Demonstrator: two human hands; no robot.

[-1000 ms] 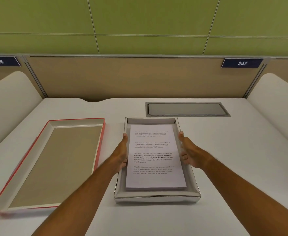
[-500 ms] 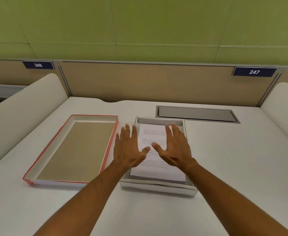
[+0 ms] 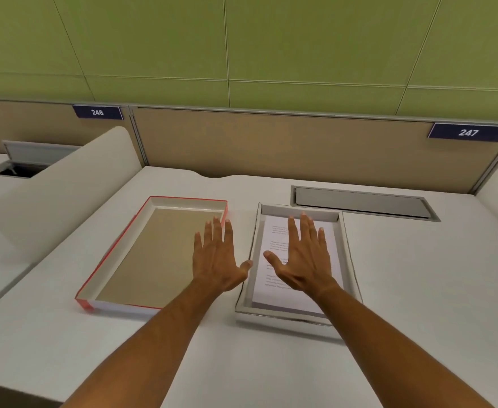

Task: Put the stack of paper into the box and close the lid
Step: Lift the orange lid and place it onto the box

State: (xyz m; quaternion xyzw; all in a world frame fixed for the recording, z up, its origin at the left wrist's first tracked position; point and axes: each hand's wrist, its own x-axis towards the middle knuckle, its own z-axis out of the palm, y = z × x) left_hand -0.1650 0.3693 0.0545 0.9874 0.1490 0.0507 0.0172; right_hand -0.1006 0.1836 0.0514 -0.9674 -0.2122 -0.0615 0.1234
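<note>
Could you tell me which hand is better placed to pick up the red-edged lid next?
The left hand. It is open over the near right corner of the lid, while the right hand is spread over the paper in the box, farther from the lid.

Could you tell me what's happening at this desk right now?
A person is packing paper into a box. The stack of paper already lies in the white box, with the open right hand over it. The open left hand reaches toward the red-edged lid, lying upside down beside the box.
</note>
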